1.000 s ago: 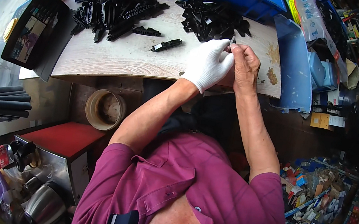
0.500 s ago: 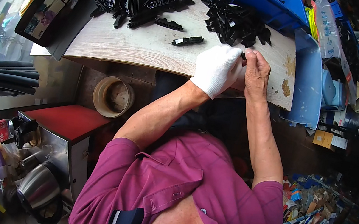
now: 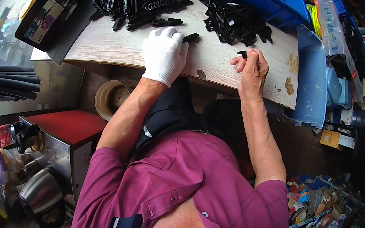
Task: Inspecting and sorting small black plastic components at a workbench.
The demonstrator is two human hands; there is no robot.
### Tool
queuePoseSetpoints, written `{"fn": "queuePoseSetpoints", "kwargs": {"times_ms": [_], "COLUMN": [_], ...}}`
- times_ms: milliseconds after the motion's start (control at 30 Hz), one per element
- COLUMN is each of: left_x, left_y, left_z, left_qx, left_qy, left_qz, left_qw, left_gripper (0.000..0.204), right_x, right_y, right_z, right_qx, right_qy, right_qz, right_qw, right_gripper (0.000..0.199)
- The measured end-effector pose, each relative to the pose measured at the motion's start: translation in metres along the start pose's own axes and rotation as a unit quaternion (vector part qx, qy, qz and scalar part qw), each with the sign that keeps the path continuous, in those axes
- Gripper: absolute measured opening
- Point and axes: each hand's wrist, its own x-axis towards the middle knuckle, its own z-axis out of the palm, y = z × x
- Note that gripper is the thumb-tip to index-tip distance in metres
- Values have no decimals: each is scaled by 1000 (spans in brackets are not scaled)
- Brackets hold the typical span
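My left hand (image 3: 164,55), in a white knit glove, is closed over the near end of a long black plastic part (image 3: 191,38) on the table. That part's far end sticks out beside the index finger; the fingertips are partly hidden. Bare, my right hand (image 3: 255,72) pinches a small black plastic piece (image 3: 243,53) between thumb and fingers above the table. Beyond the left hand lies another long black part (image 3: 167,22), in front of a heap of long black parts (image 3: 138,1). A second heap of smaller black pieces (image 3: 236,24) lies beyond the right hand.
Blue bins (image 3: 260,5) line the table's far edge. A tablet-like screen (image 3: 49,11) stands at the left, and a light blue tub (image 3: 310,79) is by the right edge. Below are a bucket (image 3: 108,98), a red-topped cabinet (image 3: 65,125) and a metal kettle (image 3: 42,190).
My hands have moved apart. The left hand went left onto the long black part, which now lies at a steeper angle. The right stayed nearly in place with the small piece.
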Motion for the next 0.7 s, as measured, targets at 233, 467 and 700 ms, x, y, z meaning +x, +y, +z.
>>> {"fn": "queuePoseSetpoints", "kwargs": {"times_ms": [233, 467, 700], "left_x": [-5, 2, 4], "left_y": [48, 66, 71], "left_z": [-9, 7, 9], "left_qx": [-384, -445, -449], "left_qy": [-115, -111, -78], "left_qz": [-75, -66, -142], "left_qw": [913, 886, 879], "left_gripper": [16, 16, 16], "right_x": [-4, -18, -18], "right_y": [-1, -10, 2], "right_z": [15, 26, 29], "right_qx": [30, -16, -99], "right_qy": [33, 78, 71], "right_qz": [12, 13, -86], "right_qw": [999, 997, 989], "right_gripper": [27, 27, 31]}}
